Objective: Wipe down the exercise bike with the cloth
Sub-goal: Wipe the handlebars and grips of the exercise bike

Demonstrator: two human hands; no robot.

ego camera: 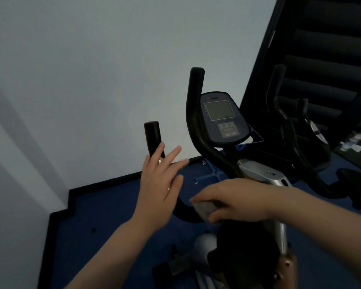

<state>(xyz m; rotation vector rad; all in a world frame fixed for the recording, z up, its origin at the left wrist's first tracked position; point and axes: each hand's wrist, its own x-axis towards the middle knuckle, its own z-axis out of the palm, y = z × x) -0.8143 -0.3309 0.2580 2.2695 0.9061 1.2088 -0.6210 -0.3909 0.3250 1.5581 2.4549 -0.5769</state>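
Cloth (203, 209), grey, seemingly folded, pinched by right hand (236, 202) on curved black handlebar (183, 213); left hand (158, 184) splayed

A plain pale wall (92, 69) is seen behind, met by blue carpet (113, 226) along a black baseboard (104, 180). A second black machine (300, 132) is parked at the right edge, under dark stairs (325, 49).

handlebar (193, 113) seen clad in matt black foam or rubber. console (223, 117) housed in smooth dark plastic, screen dull grey. frame post (279, 232) finished in glossy silver metal. cloth (202, 208) noted as pale grey, soft-looking. floor (104, 215) covered in matt blue carpet; wall (92, 69) painted flat.
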